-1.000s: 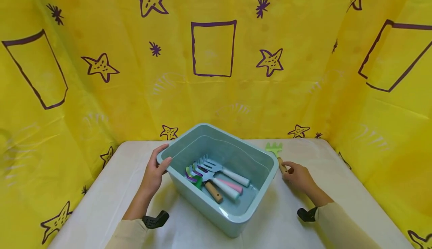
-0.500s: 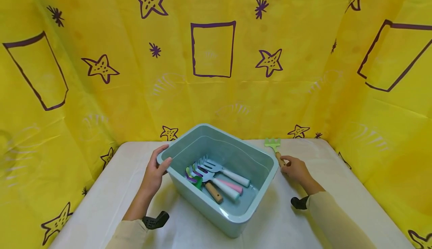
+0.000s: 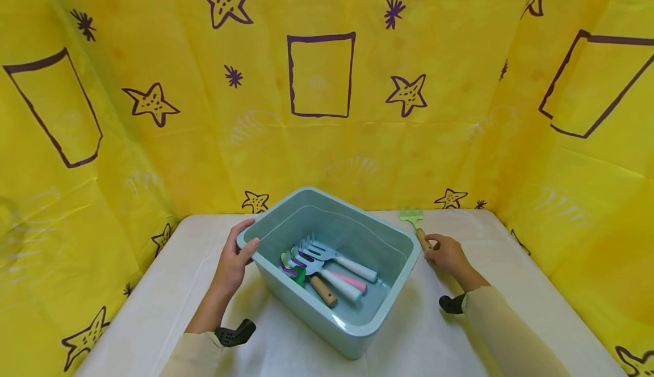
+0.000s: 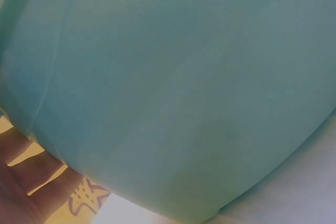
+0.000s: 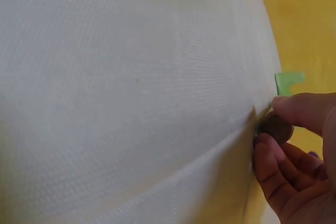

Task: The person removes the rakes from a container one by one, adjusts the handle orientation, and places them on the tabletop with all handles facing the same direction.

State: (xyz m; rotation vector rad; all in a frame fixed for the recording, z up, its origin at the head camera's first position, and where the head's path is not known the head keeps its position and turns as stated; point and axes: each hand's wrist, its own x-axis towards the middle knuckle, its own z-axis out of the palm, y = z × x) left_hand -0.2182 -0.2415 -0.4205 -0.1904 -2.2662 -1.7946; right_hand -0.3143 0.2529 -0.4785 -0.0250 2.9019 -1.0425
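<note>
Right hand [image 3: 449, 255] is pinching the hand-rake [image 3: 420, 235] nearer the surface's [image 3: 490, 246] far edge, outside the tub [image 3: 306, 309] your left hand [image 3: 234, 260] is gripping.

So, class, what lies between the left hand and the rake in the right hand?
The bin, with tools inside, lies between the left hand and the rake; the head view shows this.

Beige sleeves [image 3: 508, 327] (black wrist mounts [image 3: 236, 333]).
</note>
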